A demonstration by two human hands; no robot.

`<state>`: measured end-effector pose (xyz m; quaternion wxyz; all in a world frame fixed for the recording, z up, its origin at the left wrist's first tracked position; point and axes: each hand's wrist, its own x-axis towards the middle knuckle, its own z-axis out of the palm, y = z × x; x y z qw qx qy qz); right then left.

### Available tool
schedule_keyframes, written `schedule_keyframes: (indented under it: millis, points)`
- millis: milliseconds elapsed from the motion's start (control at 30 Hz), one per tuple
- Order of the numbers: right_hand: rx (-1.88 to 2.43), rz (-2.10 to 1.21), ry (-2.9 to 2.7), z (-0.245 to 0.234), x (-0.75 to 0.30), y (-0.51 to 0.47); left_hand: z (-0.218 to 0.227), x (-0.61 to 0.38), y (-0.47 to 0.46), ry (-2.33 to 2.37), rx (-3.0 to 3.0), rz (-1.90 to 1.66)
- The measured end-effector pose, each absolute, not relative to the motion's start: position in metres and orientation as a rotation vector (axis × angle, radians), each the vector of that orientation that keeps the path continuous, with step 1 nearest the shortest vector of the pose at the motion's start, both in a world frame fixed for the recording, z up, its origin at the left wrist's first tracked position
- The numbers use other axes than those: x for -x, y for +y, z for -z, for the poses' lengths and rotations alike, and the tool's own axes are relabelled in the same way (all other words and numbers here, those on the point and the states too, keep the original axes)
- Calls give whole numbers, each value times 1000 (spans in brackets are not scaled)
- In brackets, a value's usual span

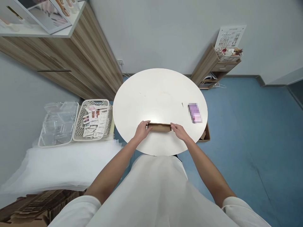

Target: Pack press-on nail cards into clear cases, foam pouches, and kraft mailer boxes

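Observation:
A small brown cardboard box (159, 127) lies near the front edge of the round white table (151, 91), its long side facing me. My left hand (142, 130) grips the box's left end, fingers at the far corner and thumb at the near side. At the opposite end my right hand (179, 131) holds the right corner between thumb and fingers. The inside of the box is only partly visible.
A blurred purple item (195, 113) and a small dark object (182, 104) lie on the table's right. White baskets with packets (94, 121) and clear plastic containers (59, 121) stand left, beside white sheets (66, 165). A cardboard box (207, 134) sits below the table.

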<state>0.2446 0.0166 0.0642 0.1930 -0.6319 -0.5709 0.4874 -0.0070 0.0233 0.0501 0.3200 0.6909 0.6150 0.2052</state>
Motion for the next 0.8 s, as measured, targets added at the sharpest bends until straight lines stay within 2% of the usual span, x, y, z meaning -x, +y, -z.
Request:
schedule_keyframes:
  millis: [533,800]
  points:
    - [1717,-1420,-1639,-76,-240,23,-54,13,28,1562,-1429,-534]
    - [1640,-1468,-1567,-78,-240,17,-54,20,20,1489,-1574,-535]
